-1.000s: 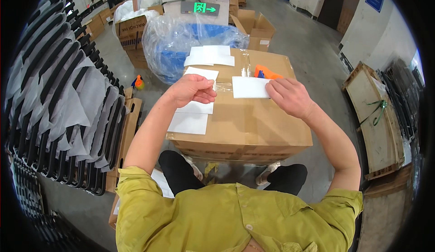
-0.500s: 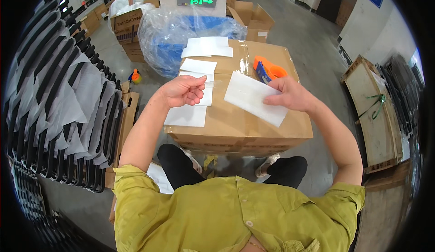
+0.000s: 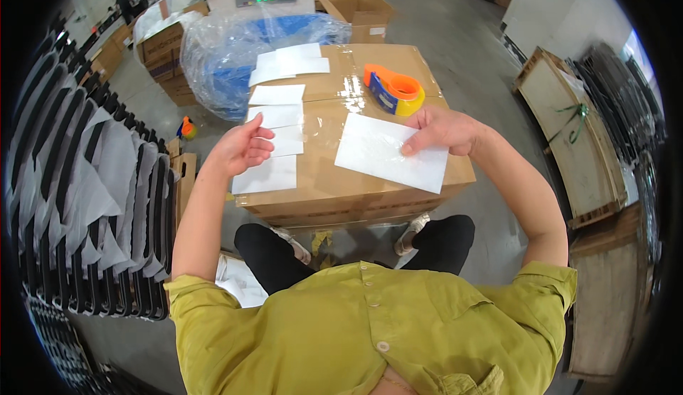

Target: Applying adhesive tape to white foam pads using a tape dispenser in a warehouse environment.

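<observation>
A flat white rectangular sheet [image 3: 377, 150], perhaps foam or paper, is gripped at its upper right by my right hand [image 3: 441, 132], thumb on top. Its middle has a shiny, wrinkled patch. My left hand [image 3: 245, 146] is empty, thumb apart from loosely curled fingers, beside a column of white sheets [image 3: 274, 171] along the left of a large cardboard box [image 3: 324, 139]. More white sheets [image 3: 292, 61] lie overlapped at the box's far left. Just beyond the held sheet rests an orange, blue and yellow tape dispenser [image 3: 395, 89].
Folded black frames with white wrapping [image 3: 99, 203] stand in a long row at left. Behind the box is a blue plastic-wrapped bundle [image 3: 249, 54] and an open carton [image 3: 359, 14]. A wooden crate [image 3: 569, 139] stands at right; an orange object [image 3: 187, 128] lies on the floor.
My left hand has loosened from a pinch on a small clear strip, no longer seen between its fingers, and moved left of the sheets. The camera view has shifted; the right hand still holds its sheet.
</observation>
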A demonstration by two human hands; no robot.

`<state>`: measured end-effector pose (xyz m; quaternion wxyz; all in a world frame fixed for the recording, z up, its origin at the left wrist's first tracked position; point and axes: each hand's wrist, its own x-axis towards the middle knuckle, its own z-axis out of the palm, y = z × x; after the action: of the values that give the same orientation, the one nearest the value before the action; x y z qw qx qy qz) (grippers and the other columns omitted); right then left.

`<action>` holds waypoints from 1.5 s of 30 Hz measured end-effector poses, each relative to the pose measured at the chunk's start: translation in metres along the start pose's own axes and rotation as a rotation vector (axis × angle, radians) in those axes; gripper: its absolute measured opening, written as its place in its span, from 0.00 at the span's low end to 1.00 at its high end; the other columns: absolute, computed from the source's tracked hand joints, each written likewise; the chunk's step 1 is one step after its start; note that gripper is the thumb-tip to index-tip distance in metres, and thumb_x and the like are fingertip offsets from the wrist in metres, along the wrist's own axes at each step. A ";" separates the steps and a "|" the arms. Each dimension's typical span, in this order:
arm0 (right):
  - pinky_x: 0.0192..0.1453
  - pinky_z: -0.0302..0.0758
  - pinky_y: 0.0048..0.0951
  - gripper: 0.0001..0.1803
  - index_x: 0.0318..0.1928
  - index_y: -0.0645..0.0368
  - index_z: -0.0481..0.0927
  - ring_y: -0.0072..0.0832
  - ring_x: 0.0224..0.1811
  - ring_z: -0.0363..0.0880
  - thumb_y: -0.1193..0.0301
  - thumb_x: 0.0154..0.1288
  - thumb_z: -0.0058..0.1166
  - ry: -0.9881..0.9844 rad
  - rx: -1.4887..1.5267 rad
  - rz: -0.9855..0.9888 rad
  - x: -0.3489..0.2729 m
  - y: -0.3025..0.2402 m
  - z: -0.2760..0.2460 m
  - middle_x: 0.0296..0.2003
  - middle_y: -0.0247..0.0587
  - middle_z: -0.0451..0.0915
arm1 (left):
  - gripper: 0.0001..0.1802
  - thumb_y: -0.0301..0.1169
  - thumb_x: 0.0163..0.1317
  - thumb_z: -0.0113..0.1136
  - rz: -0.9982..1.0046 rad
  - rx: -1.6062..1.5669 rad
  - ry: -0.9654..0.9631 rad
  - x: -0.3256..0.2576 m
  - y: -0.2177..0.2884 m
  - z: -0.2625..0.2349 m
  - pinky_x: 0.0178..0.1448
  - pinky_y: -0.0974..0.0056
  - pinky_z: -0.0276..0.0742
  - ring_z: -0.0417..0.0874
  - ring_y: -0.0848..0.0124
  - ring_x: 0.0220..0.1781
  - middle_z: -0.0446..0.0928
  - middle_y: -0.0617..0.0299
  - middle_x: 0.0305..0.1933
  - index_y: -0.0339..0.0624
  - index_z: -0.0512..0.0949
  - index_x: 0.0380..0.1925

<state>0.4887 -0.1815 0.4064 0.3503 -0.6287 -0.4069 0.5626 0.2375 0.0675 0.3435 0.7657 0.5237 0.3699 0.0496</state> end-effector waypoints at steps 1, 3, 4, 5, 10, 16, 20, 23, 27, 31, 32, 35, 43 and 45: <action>0.34 0.73 0.21 0.14 0.34 0.68 0.79 0.22 0.29 0.77 0.74 0.44 0.62 0.020 0.009 0.006 0.000 0.001 -0.002 0.29 0.39 0.80 | 0.20 0.48 0.62 0.47 0.040 0.014 0.038 -0.002 -0.002 -0.001 0.18 0.75 0.70 0.76 0.77 0.16 0.76 0.63 0.19 0.42 0.73 0.26; 0.34 0.73 0.21 0.14 0.34 0.68 0.79 0.21 0.29 0.77 0.73 0.45 0.62 0.042 0.001 0.014 0.002 0.002 -0.002 0.29 0.39 0.80 | 0.18 0.46 0.62 0.49 0.140 0.028 0.070 -0.006 -0.005 0.001 0.18 0.77 0.69 0.75 0.78 0.16 0.76 0.64 0.19 0.41 0.73 0.27; 0.34 0.73 0.21 0.14 0.34 0.68 0.79 0.21 0.30 0.77 0.73 0.45 0.62 0.050 -0.015 0.019 0.002 0.002 -0.003 0.29 0.39 0.80 | 0.18 0.46 0.62 0.49 0.140 0.032 0.064 -0.008 -0.007 0.004 0.18 0.77 0.69 0.75 0.78 0.16 0.76 0.64 0.19 0.41 0.73 0.27; 0.34 0.73 0.21 0.14 0.34 0.68 0.79 0.21 0.30 0.77 0.73 0.45 0.62 0.055 -0.014 0.018 0.001 0.006 -0.003 0.29 0.39 0.80 | 0.17 0.45 0.61 0.50 0.176 0.039 0.045 -0.010 -0.009 0.009 0.18 0.77 0.69 0.74 0.78 0.16 0.76 0.64 0.19 0.41 0.73 0.27; 0.35 0.72 0.20 0.15 0.36 0.67 0.78 0.21 0.31 0.77 0.72 0.47 0.61 0.043 -0.016 0.011 0.002 0.009 0.002 0.31 0.39 0.80 | 0.16 0.41 0.60 0.53 0.246 0.113 -0.003 -0.027 -0.020 0.032 0.20 0.77 0.70 0.75 0.78 0.16 0.76 0.62 0.20 0.38 0.74 0.27; 0.36 0.72 0.21 0.16 0.38 0.67 0.78 0.21 0.32 0.77 0.71 0.49 0.59 0.081 -0.144 0.014 0.006 0.002 0.006 0.32 0.37 0.79 | 0.17 0.43 0.61 0.52 0.223 0.133 -0.006 -0.036 -0.041 0.041 0.22 0.75 0.70 0.73 0.78 0.17 0.75 0.62 0.21 0.38 0.74 0.27; 0.31 0.71 0.27 0.09 0.29 0.64 0.77 0.27 0.29 0.76 0.70 0.51 0.55 0.221 -0.815 -0.198 0.004 -0.012 0.027 0.25 0.40 0.77 | 0.24 0.50 0.62 0.45 0.178 -0.008 -0.145 -0.034 -0.051 0.058 0.30 0.71 0.74 0.77 0.74 0.25 0.77 0.59 0.26 0.37 0.74 0.33; 0.27 0.70 0.30 0.05 0.28 0.59 0.72 0.28 0.24 0.74 0.72 0.51 0.53 0.383 -1.558 -0.682 0.000 -0.007 0.045 0.20 0.36 0.72 | 0.37 0.61 0.61 0.33 0.149 -0.290 -0.258 -0.026 -0.053 0.063 0.46 0.62 0.75 0.79 0.61 0.40 0.77 0.52 0.34 0.34 0.72 0.40; 0.26 0.69 0.31 0.06 0.28 0.57 0.70 0.32 0.24 0.72 0.74 0.46 0.51 0.425 -1.661 -0.895 0.000 -0.007 0.050 0.20 0.36 0.70 | 0.38 0.62 0.59 0.33 0.133 -0.413 -0.311 -0.021 -0.058 0.061 0.49 0.60 0.74 0.78 0.59 0.43 0.76 0.48 0.39 0.34 0.70 0.43; 0.28 0.70 0.27 0.09 0.30 0.59 0.70 0.29 0.26 0.72 0.74 0.43 0.51 0.454 -1.788 -0.931 -0.003 -0.004 0.048 0.24 0.35 0.71 | 0.41 0.63 0.59 0.27 0.165 -0.434 -0.308 -0.024 -0.058 0.064 0.49 0.59 0.75 0.77 0.56 0.48 0.74 0.45 0.45 0.36 0.68 0.49; 0.28 0.70 0.27 0.10 0.31 0.60 0.70 0.28 0.27 0.72 0.75 0.43 0.50 0.470 -1.812 -0.940 -0.003 -0.004 0.048 0.25 0.35 0.71 | 0.40 0.64 0.59 0.27 0.168 -0.450 -0.311 -0.025 -0.057 0.065 0.49 0.58 0.75 0.77 0.55 0.48 0.74 0.45 0.45 0.37 0.67 0.49; 0.29 0.70 0.26 0.11 0.32 0.61 0.70 0.28 0.27 0.72 0.75 0.43 0.50 0.496 -1.836 -0.977 -0.002 -0.005 0.046 0.25 0.35 0.71 | 0.40 0.64 0.59 0.27 0.163 -0.484 -0.328 -0.028 -0.054 0.063 0.49 0.57 0.75 0.77 0.55 0.48 0.74 0.45 0.44 0.37 0.67 0.50; 0.29 0.71 0.27 0.11 0.32 0.61 0.71 0.27 0.29 0.73 0.76 0.43 0.50 0.533 -1.823 -0.947 0.017 0.005 0.028 0.26 0.35 0.71 | 0.21 0.30 0.57 0.54 0.226 -0.350 -0.183 -0.010 -0.057 0.044 0.42 0.65 0.78 0.80 0.64 0.37 0.75 0.47 0.39 0.35 0.63 0.49; 0.29 0.71 0.27 0.11 0.33 0.61 0.71 0.27 0.30 0.73 0.76 0.43 0.50 0.550 -1.814 -0.940 0.029 0.010 0.024 0.26 0.35 0.71 | 0.20 0.23 0.55 0.55 0.234 -0.331 -0.099 -0.001 -0.050 0.038 0.40 0.67 0.78 0.80 0.66 0.35 0.76 0.50 0.36 0.34 0.64 0.48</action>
<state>0.4671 -0.1603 0.3822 0.0123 -0.5403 -0.7838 -0.3057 0.2448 0.0157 0.3088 0.8475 0.4321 0.2556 0.1724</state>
